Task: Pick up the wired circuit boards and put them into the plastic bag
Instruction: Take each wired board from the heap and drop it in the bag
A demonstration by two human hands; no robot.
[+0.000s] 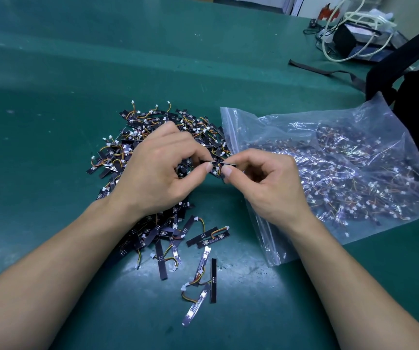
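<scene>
A heap of small black wired circuit boards (pixel 137 137) with orange and yellow wires and white plugs lies on the green table mat. My left hand (pixel 158 173) and my right hand (pixel 264 180) meet above the heap's right edge, both pinching one black circuit board (pixel 219 163) between thumb and fingertips. To the right lies a clear zip plastic bag (pixel 342 168), its mouth toward the heap, holding several more boards. Loose boards (pixel 204 263) lie scattered near me, between my forearms.
The green mat (pixel 52 97) stretches far left and back. A black bag with straps (pixel 415 87) stands at the right edge behind the plastic bag. A dark box with coiled white cables (pixel 354 36) sits at the back right.
</scene>
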